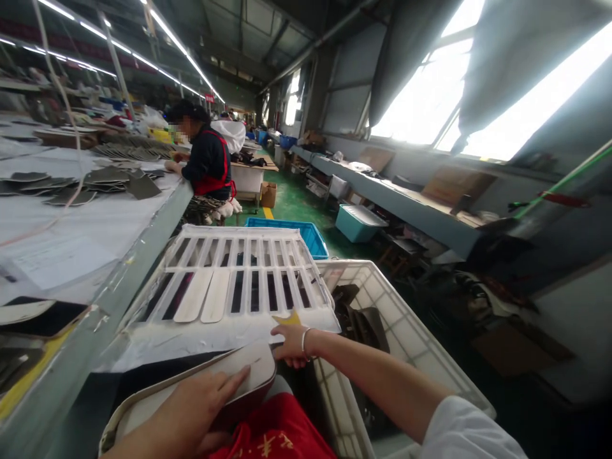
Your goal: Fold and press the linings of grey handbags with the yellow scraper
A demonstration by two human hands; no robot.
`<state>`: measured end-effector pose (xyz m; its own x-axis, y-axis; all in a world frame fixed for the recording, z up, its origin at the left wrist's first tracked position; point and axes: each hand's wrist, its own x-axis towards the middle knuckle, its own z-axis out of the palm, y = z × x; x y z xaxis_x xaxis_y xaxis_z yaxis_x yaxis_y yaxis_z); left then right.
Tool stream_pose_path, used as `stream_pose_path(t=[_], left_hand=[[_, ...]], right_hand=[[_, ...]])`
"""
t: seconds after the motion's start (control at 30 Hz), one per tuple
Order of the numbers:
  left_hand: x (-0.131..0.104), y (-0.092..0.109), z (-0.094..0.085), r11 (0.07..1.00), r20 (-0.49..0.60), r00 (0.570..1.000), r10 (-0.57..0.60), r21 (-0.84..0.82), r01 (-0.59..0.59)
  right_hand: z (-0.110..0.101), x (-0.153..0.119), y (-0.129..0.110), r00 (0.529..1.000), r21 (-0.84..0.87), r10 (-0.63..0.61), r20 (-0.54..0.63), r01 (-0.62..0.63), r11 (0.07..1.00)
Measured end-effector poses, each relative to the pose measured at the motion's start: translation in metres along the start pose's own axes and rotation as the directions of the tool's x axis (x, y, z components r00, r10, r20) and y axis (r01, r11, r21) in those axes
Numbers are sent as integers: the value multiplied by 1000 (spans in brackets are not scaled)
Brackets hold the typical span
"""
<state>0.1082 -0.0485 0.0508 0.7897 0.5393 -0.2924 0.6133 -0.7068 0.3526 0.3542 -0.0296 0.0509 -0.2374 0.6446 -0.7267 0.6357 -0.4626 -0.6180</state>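
A pale, round-cornered panel (234,366) with a raised rim and dark side lies across my lap. My left hand (191,405) is closed over its near edge, index finger stretched along the top face, thumb lower on the near side. My right hand (292,343), wearing a bracelet, is just beyond the panel's far right corner, its fingers bent and partly apart. Nothing shows in them, though the lower fingertips are partly hidden. Behind it, a yellow scrap (288,317) rests on the front edge of a white slatted rack (191,331), which carries two pale rounded strips (217,296).
On the right stands a white plastic crate (406,319) holding dark pieces (363,325). A blue bin (313,241) is behind the rack. The worktable (157,223) at left bears grey cut pieces (108,178); a co-worker (208,159) sits beside it. A teal lidded box (356,223) stands farther off.
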Motion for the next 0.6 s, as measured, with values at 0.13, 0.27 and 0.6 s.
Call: stream_pose_path(t=[0.13, 0.27, 0.6], left_hand=[[-4, -2, -4, 1000, -4, 1000, 11, -13, -11], [-2, -2, -3, 1000, -3, 1000, 12, 16, -12], [9, -27, 33, 978, -257, 944, 208, 88, -191]], right_hand=[[3, 3, 10, 998, 25, 11, 66, -12, 1000], [8, 5, 13, 992, 103, -89, 86, 80, 991], [7, 1, 16, 988, 157, -147, -54, 154, 975]])
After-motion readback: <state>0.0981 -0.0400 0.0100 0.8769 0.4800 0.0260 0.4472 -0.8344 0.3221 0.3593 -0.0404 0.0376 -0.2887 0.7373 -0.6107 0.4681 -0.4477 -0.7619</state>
